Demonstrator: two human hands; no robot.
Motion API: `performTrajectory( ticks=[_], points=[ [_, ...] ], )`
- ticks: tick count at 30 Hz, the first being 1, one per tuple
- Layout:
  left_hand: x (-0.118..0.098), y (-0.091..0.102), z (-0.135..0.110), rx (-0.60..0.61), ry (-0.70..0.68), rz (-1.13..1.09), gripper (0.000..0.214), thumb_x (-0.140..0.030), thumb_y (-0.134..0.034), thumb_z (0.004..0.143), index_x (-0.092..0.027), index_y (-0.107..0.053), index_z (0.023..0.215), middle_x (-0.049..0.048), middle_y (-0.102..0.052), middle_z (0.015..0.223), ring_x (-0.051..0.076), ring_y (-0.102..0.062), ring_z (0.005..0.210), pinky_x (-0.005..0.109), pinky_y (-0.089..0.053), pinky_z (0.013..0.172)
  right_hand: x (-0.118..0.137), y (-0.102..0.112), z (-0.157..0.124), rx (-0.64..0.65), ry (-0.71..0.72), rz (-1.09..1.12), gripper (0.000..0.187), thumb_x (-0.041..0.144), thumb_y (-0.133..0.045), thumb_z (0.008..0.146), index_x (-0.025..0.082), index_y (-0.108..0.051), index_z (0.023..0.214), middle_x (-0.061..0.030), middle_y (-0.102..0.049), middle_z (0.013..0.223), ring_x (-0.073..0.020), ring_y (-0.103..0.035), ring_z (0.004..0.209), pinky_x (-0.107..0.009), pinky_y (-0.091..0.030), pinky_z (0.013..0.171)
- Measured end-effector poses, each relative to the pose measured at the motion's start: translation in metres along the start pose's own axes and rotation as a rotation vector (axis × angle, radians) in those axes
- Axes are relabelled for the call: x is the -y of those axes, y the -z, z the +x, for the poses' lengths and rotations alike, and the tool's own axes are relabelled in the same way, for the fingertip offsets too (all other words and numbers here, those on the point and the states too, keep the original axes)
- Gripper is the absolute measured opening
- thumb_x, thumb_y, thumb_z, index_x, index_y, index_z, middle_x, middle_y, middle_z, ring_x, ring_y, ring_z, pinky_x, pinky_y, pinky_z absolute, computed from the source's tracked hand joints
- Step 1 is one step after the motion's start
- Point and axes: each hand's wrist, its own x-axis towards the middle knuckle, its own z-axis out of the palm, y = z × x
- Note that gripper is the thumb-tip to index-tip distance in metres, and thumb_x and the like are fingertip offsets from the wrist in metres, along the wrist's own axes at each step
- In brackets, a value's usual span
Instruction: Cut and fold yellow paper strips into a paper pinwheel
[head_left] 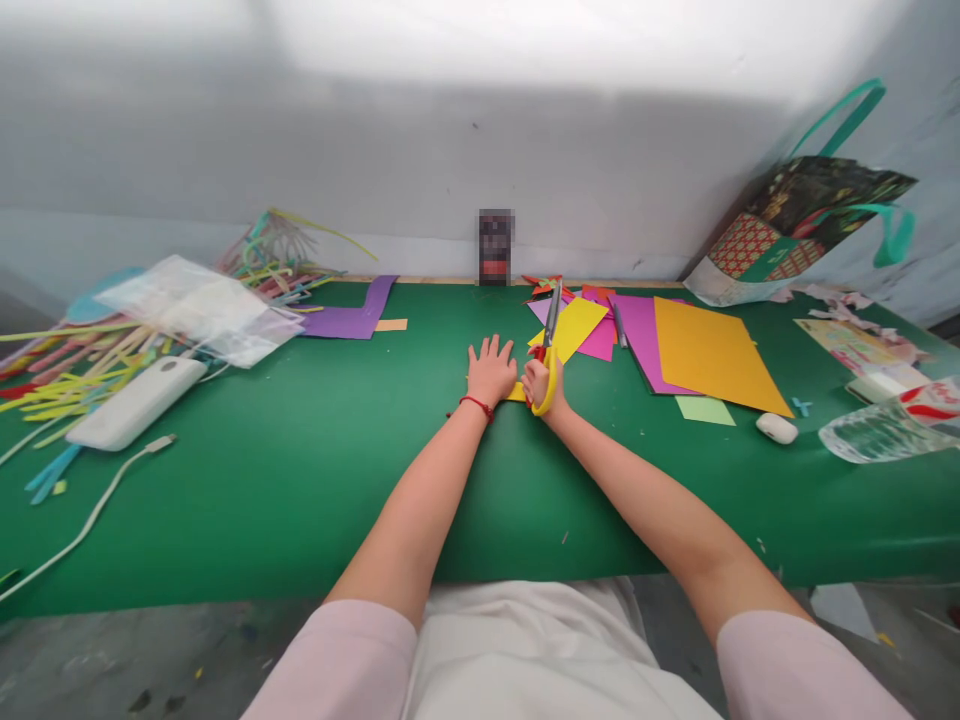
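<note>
My right hand [538, 383] is closed round the yellow and red handles of a pair of scissors [550, 330], whose blades point away from me over a yellow paper sheet [576, 324]. My left hand [491, 367] lies flat with fingers spread on the green table cover [315, 470], just left of the scissors, and touches the near edge of the yellow paper. A red string circles my left wrist.
Pink, purple and orange sheets [705, 350] lie right of the scissors. A crumpled plastic bottle [885, 428] and a white eraser [777, 428] sit at right, a patterned bag [795, 235] behind. Paper strips [67, 385], a plastic bag, a white power bank [135, 402] with cable lie at left.
</note>
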Motion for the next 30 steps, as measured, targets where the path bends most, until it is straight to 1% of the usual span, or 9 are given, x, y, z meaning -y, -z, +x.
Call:
performTrajectory(
  ticks=[3, 6, 10, 15, 19, 22, 24, 27, 30],
  points=[
    [0.0, 0.0, 0.001, 0.006, 0.006, 0.005, 0.049, -0.031, -0.027, 0.09, -0.019, -0.037, 0.136, 0.0086, -0.03, 0.146, 0.025, -0.026, 0.134, 0.049, -0.018, 0.108, 0.005, 0.0, 0.002, 0.022, 0.033, -0.013, 0.015, 0.016, -0.047, 0.068, 0.025, -0.037, 0.075, 0.0146, -0.018, 0.04, -0.005, -0.015, 0.024, -0.016, -0.012, 0.025],
    [0.0, -0.001, 0.001, 0.001, 0.0, 0.007, 0.049, -0.032, -0.028, 0.09, -0.019, -0.038, 0.136, 0.0089, -0.03, 0.146, 0.025, -0.026, 0.134, 0.049, -0.018, 0.109, 0.008, 0.003, 0.005, 0.011, 0.072, 0.0, 0.013, 0.017, -0.046, 0.069, 0.025, -0.038, 0.075, 0.0144, -0.019, 0.039, -0.0053, -0.014, 0.024, -0.016, -0.011, 0.024],
    [0.0, -0.001, 0.001, -0.008, 0.007, 0.012, 0.049, -0.032, -0.028, 0.09, -0.019, -0.037, 0.136, 0.0087, -0.03, 0.146, 0.025, -0.026, 0.134, 0.049, -0.018, 0.109, 0.009, 0.01, 0.006, -0.03, 0.003, 0.008, 0.017, 0.019, -0.052, 0.067, 0.025, -0.037, 0.073, 0.015, -0.02, 0.039, -0.0044, -0.015, 0.024, -0.015, -0.011, 0.023],
    [0.0, -0.002, 0.001, -0.009, -0.001, 0.015, 0.049, -0.032, -0.028, 0.09, -0.019, -0.038, 0.136, 0.0091, -0.03, 0.146, 0.025, -0.027, 0.133, 0.049, -0.019, 0.108, 0.013, 0.014, 0.006, -0.05, 0.012, 0.102, 0.014, 0.017, -0.046, 0.069, 0.025, -0.037, 0.075, 0.0152, -0.016, 0.037, -0.0054, -0.014, 0.024, -0.015, -0.011, 0.023],
    [0.001, -0.002, 0.002, -0.011, 0.007, 0.012, 0.048, -0.032, -0.028, 0.09, -0.019, -0.038, 0.135, 0.0089, -0.03, 0.146, 0.025, -0.026, 0.134, 0.049, -0.019, 0.108, 0.011, 0.015, 0.004, -0.061, -0.077, 0.099, 0.016, 0.013, -0.044, 0.065, 0.024, -0.037, 0.074, 0.0155, -0.017, 0.036, -0.0052, -0.012, 0.024, -0.015, -0.011, 0.023],
    [0.001, -0.002, 0.002, -0.009, 0.003, 0.01, 0.048, -0.032, -0.027, 0.09, -0.019, -0.038, 0.135, 0.0089, -0.031, 0.146, 0.025, -0.027, 0.133, 0.049, -0.019, 0.108, 0.011, 0.015, 0.005, -0.081, -0.036, 0.113, 0.016, 0.012, -0.043, 0.066, 0.024, -0.037, 0.074, 0.0153, -0.016, 0.036, -0.0052, -0.013, 0.024, -0.014, -0.011, 0.023],
    [0.001, -0.002, 0.002, -0.011, 0.002, 0.009, 0.048, -0.032, -0.027, 0.09, -0.019, -0.038, 0.136, 0.0091, -0.03, 0.146, 0.025, -0.026, 0.133, 0.05, -0.019, 0.108, 0.012, 0.014, 0.007, -0.085, -0.048, 0.082, 0.016, 0.011, -0.042, 0.066, 0.024, -0.036, 0.074, 0.0152, -0.017, 0.037, -0.005, -0.013, 0.023, -0.014, -0.01, 0.023],
    [0.001, -0.003, 0.002, -0.011, 0.006, 0.006, 0.048, -0.032, -0.028, 0.09, -0.02, -0.038, 0.135, 0.0088, -0.031, 0.146, 0.025, -0.026, 0.134, 0.05, -0.018, 0.108, 0.014, 0.012, 0.01, -0.058, -0.081, 0.038, 0.017, 0.008, -0.04, 0.065, 0.024, -0.036, 0.072, 0.0148, -0.02, 0.036, -0.005, -0.013, 0.023, -0.015, -0.009, 0.023],
    [0.002, -0.003, 0.002, -0.014, 0.004, -0.002, 0.048, -0.032, -0.028, 0.09, -0.02, -0.038, 0.135, 0.0087, -0.031, 0.146, 0.025, -0.026, 0.134, 0.05, -0.018, 0.109, 0.015, 0.01, 0.011, -0.03, -0.032, 0.055, 0.016, 0.009, -0.038, 0.067, 0.024, -0.036, 0.073, 0.0144, -0.018, 0.036, -0.0056, -0.013, 0.023, -0.015, -0.01, 0.023]
  ],
)
